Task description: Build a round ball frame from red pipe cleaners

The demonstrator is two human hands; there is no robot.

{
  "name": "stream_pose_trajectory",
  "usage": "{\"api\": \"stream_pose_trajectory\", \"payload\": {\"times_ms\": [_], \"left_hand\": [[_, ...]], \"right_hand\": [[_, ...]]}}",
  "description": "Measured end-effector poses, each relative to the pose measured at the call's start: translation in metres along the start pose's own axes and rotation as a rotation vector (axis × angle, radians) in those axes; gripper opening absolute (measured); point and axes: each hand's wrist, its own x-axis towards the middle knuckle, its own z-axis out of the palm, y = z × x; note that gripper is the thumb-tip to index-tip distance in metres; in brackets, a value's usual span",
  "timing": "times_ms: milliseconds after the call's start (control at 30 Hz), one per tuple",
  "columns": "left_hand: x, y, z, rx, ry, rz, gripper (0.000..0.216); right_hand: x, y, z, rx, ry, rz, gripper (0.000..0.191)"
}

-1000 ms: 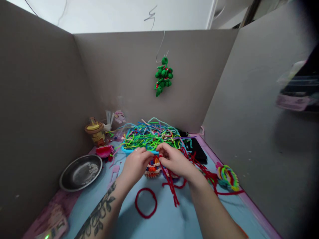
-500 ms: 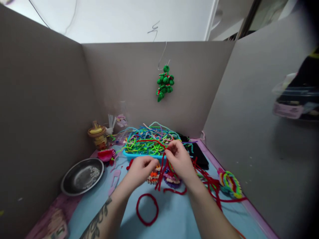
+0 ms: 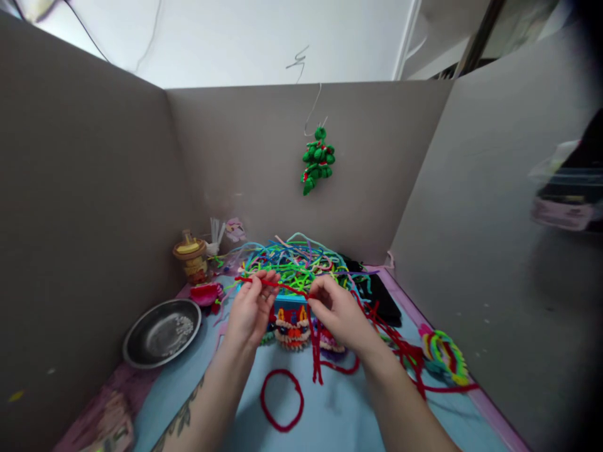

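My left hand [image 3: 251, 309] and my right hand [image 3: 337, 311] hold one red pipe cleaner [image 3: 277, 285] stretched between them, above the blue mat [image 3: 330, 420]. From my right hand more red strands [image 3: 316, 351] hang down to the mat. Under the hands sits a small multicoloured woven piece [image 3: 292, 329]. A closed red ring [image 3: 281, 399] lies on the mat just in front. Behind the hands a blue tray [image 3: 288, 299] holds a heap of coloured pipe cleaners [image 3: 296, 257].
Grey cardboard walls [image 3: 85, 188] enclose the mat on three sides. A green pipe-cleaner figure [image 3: 317, 160] hangs on the back wall. At left stand a metal bowl [image 3: 161, 333] and a yellow-lidded jar [image 3: 191, 257]. A coloured bracelet-like coil [image 3: 443, 355] and loose red strands [image 3: 405, 351] lie right.
My left hand rose and took hold of the red pipe cleaner; both hands drew apart, pulling it taut above the woven piece. The camera tilted slightly.
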Motion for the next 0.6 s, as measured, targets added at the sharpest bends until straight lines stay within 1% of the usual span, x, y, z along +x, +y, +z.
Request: {"api": "stream_pose_trajectory", "payload": {"times_ms": [100,167,200,233,300,367,433,467,500,567,600], "left_hand": [[0.0,0.008,0.0,-0.024,-0.007,0.11,0.012],[-0.002,0.015,0.0,0.015,-0.037,0.183,0.015],[-0.003,0.019,-0.001,0.052,-0.057,0.19,0.017],[-0.004,0.022,-0.001,0.106,-0.083,0.162,0.019],[-0.009,0.024,-0.001,0.254,-0.169,0.03,0.021],[-0.015,0.02,0.001,0.425,-0.302,-0.153,0.024],[-0.022,0.012,0.003,0.569,-0.456,-0.309,0.028],[-0.024,0.007,0.004,0.632,-0.521,-0.34,0.029],[-0.026,0.003,0.006,0.667,-0.545,-0.33,0.03],[-0.027,-0.003,0.007,0.657,-0.523,-0.304,0.03],[-0.026,-0.005,0.007,0.604,-0.484,-0.283,0.03]], "right_hand": [[0.0,-0.002,0.0,0.054,-0.007,0.035,0.01],[0.0,-0.004,-0.002,0.144,0.016,0.069,0.009],[0.0,-0.005,-0.003,0.19,0.04,0.087,0.009],[0.001,-0.005,-0.004,0.225,0.072,0.101,0.009],[0.002,-0.004,-0.005,0.251,0.159,0.113,0.009],[0.002,-0.003,-0.004,0.213,0.234,0.096,0.007],[0.002,-0.003,-0.001,0.142,0.28,0.057,0.003],[0.001,-0.003,0.0,0.106,0.291,0.035,0.003],[0.0,-0.005,0.001,0.075,0.296,0.015,0.003],[-0.003,-0.008,0.001,0.043,0.287,-0.019,0.005],[-0.004,-0.01,0.001,0.039,0.269,-0.035,0.006]]}}
